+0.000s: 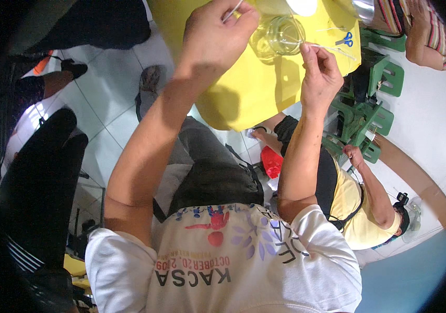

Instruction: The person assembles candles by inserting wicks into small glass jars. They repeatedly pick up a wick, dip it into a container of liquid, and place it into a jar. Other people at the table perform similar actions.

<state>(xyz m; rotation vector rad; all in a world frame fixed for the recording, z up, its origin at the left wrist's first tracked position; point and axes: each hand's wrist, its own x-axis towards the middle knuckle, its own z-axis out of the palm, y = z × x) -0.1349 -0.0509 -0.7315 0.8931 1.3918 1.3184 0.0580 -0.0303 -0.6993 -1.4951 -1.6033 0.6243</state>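
Observation:
A clear glass jar (pixel 286 35) stands on the yellow tabletop (pixel 228 107), between my two hands. My left hand (pixel 218 34) is closed in a pinch on a thin white string (pixel 233 10), left of the jar. On the jar's right, the thumb and fingers of my right hand (pixel 321 78) pinch a white string (pixel 340 51) whose loose end trails to the right. This string runs up close to the jar's rim. Whether both hands hold one and the same string, I cannot tell.
Blue-handled scissors (pixel 344 39) lie right of the jar. A round white thing (pixel 302 5) sits at the top edge. Green plastic chairs (pixel 382 78) stand on the right, near a person in a yellow shirt (pixel 356 203). Another person's striped sleeve (pixel 441 31) shows at upper right.

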